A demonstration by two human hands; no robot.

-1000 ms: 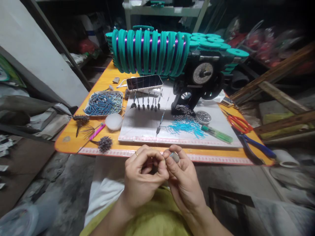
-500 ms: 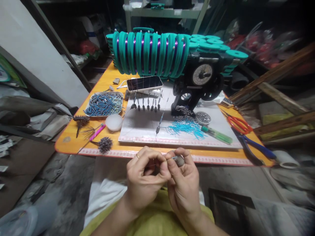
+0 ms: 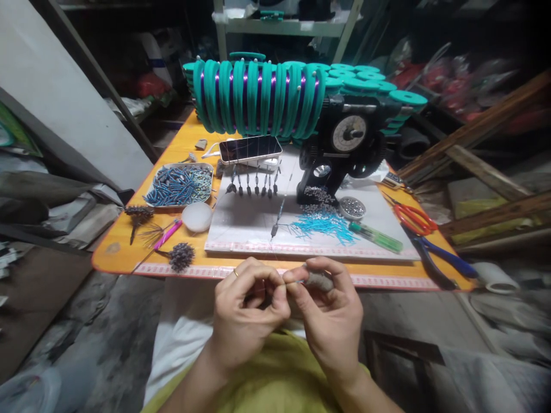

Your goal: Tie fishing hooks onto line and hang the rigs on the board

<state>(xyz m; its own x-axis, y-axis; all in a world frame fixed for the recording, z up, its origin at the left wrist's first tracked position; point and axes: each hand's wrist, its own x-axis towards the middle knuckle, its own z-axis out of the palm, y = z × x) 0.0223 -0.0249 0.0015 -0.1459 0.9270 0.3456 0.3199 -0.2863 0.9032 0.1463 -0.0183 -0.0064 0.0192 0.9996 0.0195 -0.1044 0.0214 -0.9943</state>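
Observation:
Just in front of the table edge, my left hand pinches thumb and forefinger on a thin line that runs up towards the board. Fingertip to fingertip with it, my right hand is closed on a small thin blue stick. A grey lump sits within the curled fingers of the right hand; its kind is unclear. Beyond the hands, a dark weight with a coiled spring lies along the line on the white board. Loose blue sticks are heaped to its right.
Teal spools hang over a black machine at the back. A phone lies before them. Left are a tray of blue-striped pieces and a white cup; right are a green-handled tool, red-handled scissors and blue-handled pliers.
My right hand has shifted slightly right and turned, showing more of the grey lump. My left hand has moved a little left, its pinch kept. The whole view has shifted slightly.

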